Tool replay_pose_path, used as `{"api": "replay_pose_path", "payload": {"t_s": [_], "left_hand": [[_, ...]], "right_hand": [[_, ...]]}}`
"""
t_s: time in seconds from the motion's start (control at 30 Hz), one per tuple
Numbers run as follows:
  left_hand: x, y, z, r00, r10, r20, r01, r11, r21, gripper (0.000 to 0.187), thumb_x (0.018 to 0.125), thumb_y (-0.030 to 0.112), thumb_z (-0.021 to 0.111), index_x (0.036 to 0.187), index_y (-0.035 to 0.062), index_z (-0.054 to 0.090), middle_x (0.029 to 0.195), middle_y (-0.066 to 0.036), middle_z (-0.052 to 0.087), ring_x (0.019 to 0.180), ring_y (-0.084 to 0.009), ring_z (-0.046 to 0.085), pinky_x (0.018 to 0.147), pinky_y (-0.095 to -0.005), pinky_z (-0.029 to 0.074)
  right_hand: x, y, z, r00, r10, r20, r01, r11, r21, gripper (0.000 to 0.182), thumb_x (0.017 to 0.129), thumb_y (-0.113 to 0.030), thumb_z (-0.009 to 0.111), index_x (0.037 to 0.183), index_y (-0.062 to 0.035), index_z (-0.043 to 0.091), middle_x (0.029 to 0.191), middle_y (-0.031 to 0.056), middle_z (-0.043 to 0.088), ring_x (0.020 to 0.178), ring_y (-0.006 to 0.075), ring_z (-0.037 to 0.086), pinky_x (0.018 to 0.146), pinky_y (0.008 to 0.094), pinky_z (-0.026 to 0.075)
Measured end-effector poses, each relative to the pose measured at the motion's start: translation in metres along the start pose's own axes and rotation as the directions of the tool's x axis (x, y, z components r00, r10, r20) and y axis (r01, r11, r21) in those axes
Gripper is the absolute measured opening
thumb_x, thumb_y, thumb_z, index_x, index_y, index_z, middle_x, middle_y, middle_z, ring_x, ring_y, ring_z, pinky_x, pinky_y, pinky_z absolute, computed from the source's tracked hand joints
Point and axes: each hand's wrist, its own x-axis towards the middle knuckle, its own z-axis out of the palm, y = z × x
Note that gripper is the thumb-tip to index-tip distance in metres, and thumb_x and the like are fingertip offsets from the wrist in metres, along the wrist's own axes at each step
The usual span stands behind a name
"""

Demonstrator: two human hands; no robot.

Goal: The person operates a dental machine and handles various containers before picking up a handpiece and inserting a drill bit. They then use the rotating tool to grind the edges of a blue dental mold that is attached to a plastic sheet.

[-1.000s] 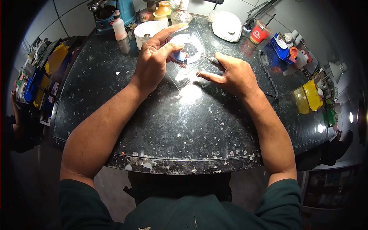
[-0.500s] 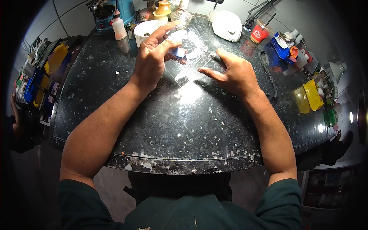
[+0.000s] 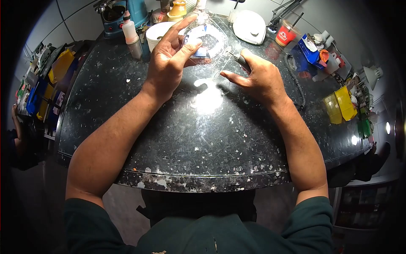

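Near the back centre of the dark worktop, my left hand [image 3: 171, 59] grips a small blue and whitish piece [image 3: 201, 51], thumb pressed on it. Glare hides the piece's exact shape. A thin transparent sheet [image 3: 226, 36] is around and behind it. To the right, my right hand [image 3: 260, 76] is wrapped round a dark pen-like handpiece [image 3: 240, 61], whose metal tip points up and left towards the piece. A small gap separates the tip from my left fingers.
A dropper bottle [image 3: 130, 28], a white tub [image 3: 158, 33] and a blue machine [image 3: 122, 17] stand at the back left. Back right are a white device [image 3: 250, 27], a red cup [image 3: 285, 34], a coiled cord [image 3: 297, 82] and yellow bins [image 3: 347, 104]. Another person's arm [image 3: 17, 127] shows far left.
My left hand has turned the piece slightly, so it lies at a different angle. The handpiece in my right hand has tilted more upright, and the transparent sheet's outline looks shifted.
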Motion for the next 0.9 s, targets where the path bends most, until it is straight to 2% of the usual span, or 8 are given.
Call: {"api": "replay_pose_path", "payload": {"t_s": [0.07, 0.13, 0.7, 0.9], "left_hand": [[0.0000, -0.0009, -0.0009, 1.000, -0.005, 0.021, 0.005, 1.000, 0.017, 0.051, 0.095, 0.007, 0.052, 0.145, 0.0069, 0.041, 0.125, -0.014, 0.058, 0.108, -0.0197, 0.064, 0.090, -0.0373, 0.059], [-0.0002, -0.0005, -0.0016, 0.999, -0.009, 0.040, 0.008, 0.999, 0.035, 0.051, 0.095, 0.007, 0.053, 0.145, 0.0070, 0.042, 0.124, -0.014, 0.058, 0.108, -0.0201, 0.064, 0.090, -0.0374, 0.059], [-0.0003, -0.0005, -0.0005, 0.999, 0.013, 0.037, -0.017, 0.994, 0.110, 0.051, 0.095, 0.008, 0.051, 0.145, 0.0061, 0.042, 0.125, -0.015, 0.057, 0.106, -0.0207, 0.065, 0.090, -0.0377, 0.059], [-0.0012, 0.0016, 0.0010, 0.999, 0.001, 0.044, -0.004, 0.997, 0.074, 0.051, 0.095, 0.009, 0.052, 0.145, 0.0063, 0.042, 0.125, -0.015, 0.058, 0.106, -0.0207, 0.065, 0.090, -0.0378, 0.059]], "right_hand": [[0.0010, -0.0023, -0.0016, 1.000, 0.001, 0.013, -0.001, 1.000, -0.006, 0.046, 0.078, -0.045, 0.080, 0.095, -0.0056, 0.063, 0.073, 0.0115, 0.065, 0.062, 0.0245, 0.063, 0.060, 0.0358, 0.051], [0.0023, -0.0057, -0.0046, 0.993, 0.087, 0.082, -0.088, 0.996, 0.010, 0.050, 0.081, -0.055, 0.072, 0.089, -0.0056, 0.064, 0.082, 0.0175, 0.069, 0.079, 0.0373, 0.068, 0.067, 0.0452, 0.054], [0.0016, -0.0054, -0.0035, 0.995, 0.061, 0.074, -0.060, 0.998, -0.024, 0.051, 0.081, -0.056, 0.071, 0.088, -0.0060, 0.064, 0.082, 0.0173, 0.068, 0.079, 0.0373, 0.068, 0.066, 0.0454, 0.054], [0.0017, -0.0061, -0.0045, 0.995, 0.066, 0.077, -0.064, 0.998, -0.027, 0.050, 0.081, -0.056, 0.071, 0.089, -0.0066, 0.065, 0.082, 0.0173, 0.069, 0.079, 0.0370, 0.068, 0.066, 0.0450, 0.054]]}}
